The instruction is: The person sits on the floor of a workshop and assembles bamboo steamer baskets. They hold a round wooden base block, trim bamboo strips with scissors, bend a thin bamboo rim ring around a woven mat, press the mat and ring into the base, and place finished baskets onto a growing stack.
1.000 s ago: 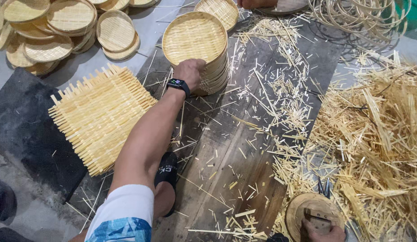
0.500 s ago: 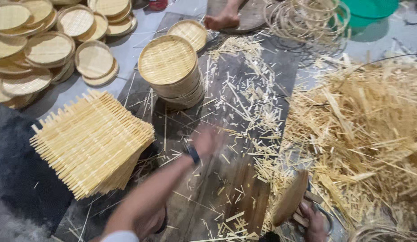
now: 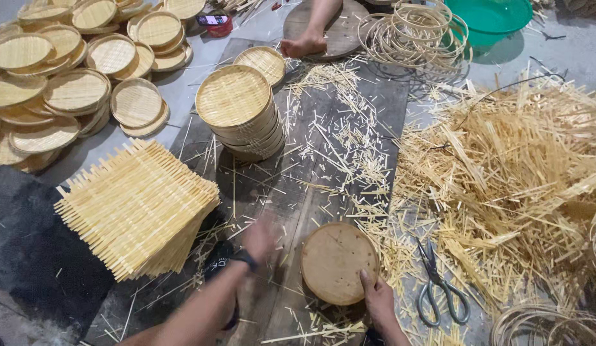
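far left, loose round woven bamboo trays (image 3: 51,96) lie in overlapping heaps on the grey floor. nearer, a stack of square woven bamboo mats (image 3: 134,208) sits with its slat ends sticking out. behind it stands a neat stack of finished round trays (image 3: 237,112), and a small red container (image 3: 216,24) with a dark label rests at the top edge.

the left hand (image 3: 259,240) is blurred over the dark wooden board (image 3: 323,154), just beside the mats; i cannot tell whether its fingers are spread or closed, and it appears to hold nothing. the right hand (image 3: 375,298) grips the near edge of the round wooden disc (image 3: 336,261), thumb on top, the disc lying flat on the board. it looks stiff, solid and fairly light, likely easiest to take by the rim.

to the right lie scissors (image 3: 442,288), a big pile of bamboo offcuts (image 3: 515,186), coiled bamboo hoops (image 3: 413,32) and a green basin (image 3: 496,16). another person's bare foot (image 3: 304,45) rests up top.
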The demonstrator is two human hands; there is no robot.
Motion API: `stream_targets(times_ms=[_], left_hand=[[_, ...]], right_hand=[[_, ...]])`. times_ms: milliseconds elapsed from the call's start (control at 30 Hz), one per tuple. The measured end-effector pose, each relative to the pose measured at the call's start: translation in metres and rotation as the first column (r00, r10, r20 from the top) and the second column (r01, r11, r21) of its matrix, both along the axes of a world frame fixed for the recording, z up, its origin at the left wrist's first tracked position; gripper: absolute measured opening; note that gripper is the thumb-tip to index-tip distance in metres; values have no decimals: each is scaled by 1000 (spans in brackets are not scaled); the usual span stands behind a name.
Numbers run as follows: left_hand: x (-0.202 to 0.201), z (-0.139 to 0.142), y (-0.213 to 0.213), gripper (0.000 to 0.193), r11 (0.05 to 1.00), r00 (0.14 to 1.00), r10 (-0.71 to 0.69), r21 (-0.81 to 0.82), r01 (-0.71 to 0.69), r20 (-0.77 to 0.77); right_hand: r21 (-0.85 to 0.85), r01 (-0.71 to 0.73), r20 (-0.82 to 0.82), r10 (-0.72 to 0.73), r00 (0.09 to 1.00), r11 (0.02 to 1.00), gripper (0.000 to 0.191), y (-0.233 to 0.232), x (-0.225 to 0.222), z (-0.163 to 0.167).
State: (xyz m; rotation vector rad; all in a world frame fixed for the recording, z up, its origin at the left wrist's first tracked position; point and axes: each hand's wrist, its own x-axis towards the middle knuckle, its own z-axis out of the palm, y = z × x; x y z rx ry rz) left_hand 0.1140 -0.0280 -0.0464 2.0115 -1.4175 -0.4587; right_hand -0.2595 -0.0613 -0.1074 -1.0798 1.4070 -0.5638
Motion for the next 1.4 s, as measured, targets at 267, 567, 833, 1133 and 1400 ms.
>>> stream_targets(times_ms=[267,567,833,1133,1400], left_hand=[[183,151,66,96,609,829,62,637,-472,555],[217,129,87,94,700,862,-83,645,-307,501],[255,187,94,50,824,895,90,473,-313,437],[203,149,110,88,643,812,-62,646,-412,580],[223,147,122,58,573,913,44,739,-355,405]], right_hand=[[-48,33,-114,-38,993,998,34,62,-35,-31],[103,111,116,-123,986,988,30,56,-31,-30],[118,115,189,-136,973,986,27,59,-32,-27],[155,132,202,-162,966,979,25,57,-30,-30],[137,99,126,-117,985,986,22,52,-30,-22]])
